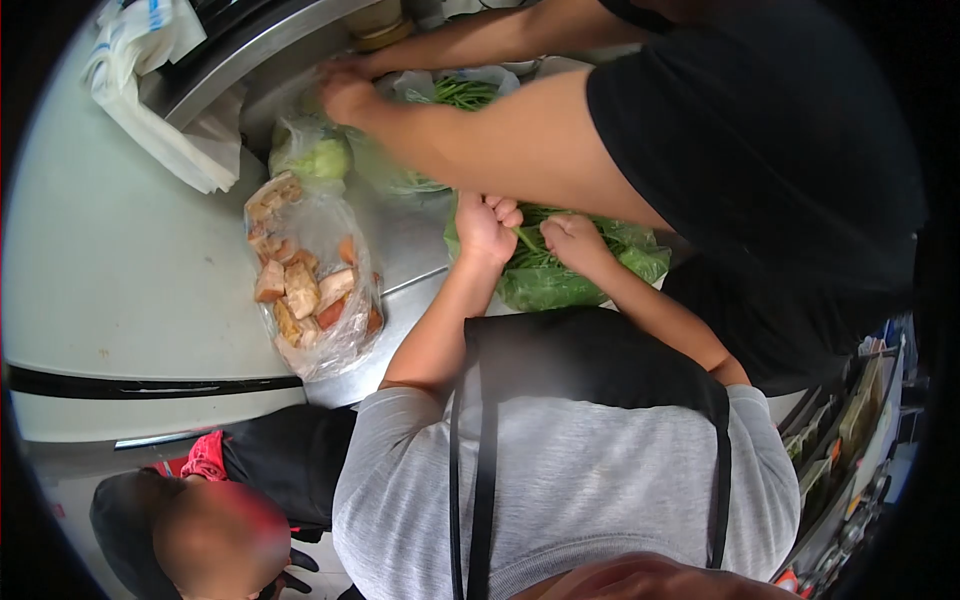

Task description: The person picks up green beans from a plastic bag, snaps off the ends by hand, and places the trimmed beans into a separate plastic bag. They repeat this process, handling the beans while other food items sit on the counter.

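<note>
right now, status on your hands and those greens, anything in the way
left hand and right hand both closed on green stems. stems sit in green bag on counter. co-worker's arm crosses just beyond the bag.

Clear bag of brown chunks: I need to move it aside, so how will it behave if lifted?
The clear bag is thin, crumpled film, so it will probably sag rather than keep its shape. The brown chunks lie loose inside and may slide together when lifted. Lying flat on the steel counter, it seems unlikely to roll.
</note>
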Demonstrator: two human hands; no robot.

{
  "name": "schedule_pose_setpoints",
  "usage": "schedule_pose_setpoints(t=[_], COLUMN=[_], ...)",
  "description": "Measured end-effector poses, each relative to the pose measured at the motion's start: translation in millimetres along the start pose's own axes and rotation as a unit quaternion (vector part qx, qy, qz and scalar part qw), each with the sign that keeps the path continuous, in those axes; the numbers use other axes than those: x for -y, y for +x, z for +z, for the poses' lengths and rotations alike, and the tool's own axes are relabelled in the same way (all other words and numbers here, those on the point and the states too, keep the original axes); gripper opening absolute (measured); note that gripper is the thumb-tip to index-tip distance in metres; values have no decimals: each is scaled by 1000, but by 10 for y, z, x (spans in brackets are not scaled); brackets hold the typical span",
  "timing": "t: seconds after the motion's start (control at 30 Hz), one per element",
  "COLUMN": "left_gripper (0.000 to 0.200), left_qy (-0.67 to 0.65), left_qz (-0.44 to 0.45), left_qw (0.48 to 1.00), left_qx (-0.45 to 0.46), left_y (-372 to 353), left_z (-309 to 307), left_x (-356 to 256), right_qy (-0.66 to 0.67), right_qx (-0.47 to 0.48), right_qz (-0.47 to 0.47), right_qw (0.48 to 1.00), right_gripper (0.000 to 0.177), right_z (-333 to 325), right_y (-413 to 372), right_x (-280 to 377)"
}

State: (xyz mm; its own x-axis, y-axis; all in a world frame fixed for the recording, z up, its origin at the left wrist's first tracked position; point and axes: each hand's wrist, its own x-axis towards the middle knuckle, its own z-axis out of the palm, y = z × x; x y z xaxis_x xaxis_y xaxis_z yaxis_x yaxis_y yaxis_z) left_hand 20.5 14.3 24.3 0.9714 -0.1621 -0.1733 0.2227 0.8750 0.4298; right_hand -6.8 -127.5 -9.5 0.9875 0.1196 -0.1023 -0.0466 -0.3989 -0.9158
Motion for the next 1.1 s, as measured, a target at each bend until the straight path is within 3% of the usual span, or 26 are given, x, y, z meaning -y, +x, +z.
schedule_pose_setpoints(t=[0.07, 0.13, 0.23, 0.37, 0.47, 0.57, 0.67, 0.77, 0.87, 0.97, 1.1], left_gripper=[21, 22, 15, 18, 17, 17, 17, 14, 10, 6, 7], left_qy=[22, 74, -9, 27, 20, 17, 35, 89, 143, 189, 237], left_qz=[-5, 16, -45, -64, -100, -129, -139, -145, -142, -138, -104], left_qw=[1000, 997, 999, 998, 994, 991, 990, 985, 979, 972, 965], left_qx=[17, 14, 8, 8, 31, 37, 6, -17, -34, -6, 49], left_y=[-54, -76, 130, 170, 126, 122, 90, 52, -28, -76, -130], left_z=[38, 90, -159, -263, -293, -309, -343, -330, -357, -350, -225], left_x=[-2, -73, -92, -26, -47, -87, -38, 2, 37, 102, 262], right_qy=[-113, -206, -335, -398, -507, -513, -482, -411, -299, -304, -235], right_qx=[-90, -109, -64, -2, -55, -78, 28, 68, -9, -92, -55], right_qz=[-45, -120, -158, -118, -197, -220, -184, -124, -194, -285, -247], right_qw=[989, 965, 927, 910, 837, 826, 856, 900, 934, 904, 938], right_gripper=[31, 31, 29, 22, 19, 19, 21, 21, 21, 22, 22], right_z=[-85, -201, -215, -47, 65, 73, -49, -239, -383, -366, -195], right_y=[215, 191, 254, 329, 397, 437, 426, 293, 184, 83, 194], right_x=[-270, -155, -96, -2, -250, -367, -285, -116, -188, -59, -270])
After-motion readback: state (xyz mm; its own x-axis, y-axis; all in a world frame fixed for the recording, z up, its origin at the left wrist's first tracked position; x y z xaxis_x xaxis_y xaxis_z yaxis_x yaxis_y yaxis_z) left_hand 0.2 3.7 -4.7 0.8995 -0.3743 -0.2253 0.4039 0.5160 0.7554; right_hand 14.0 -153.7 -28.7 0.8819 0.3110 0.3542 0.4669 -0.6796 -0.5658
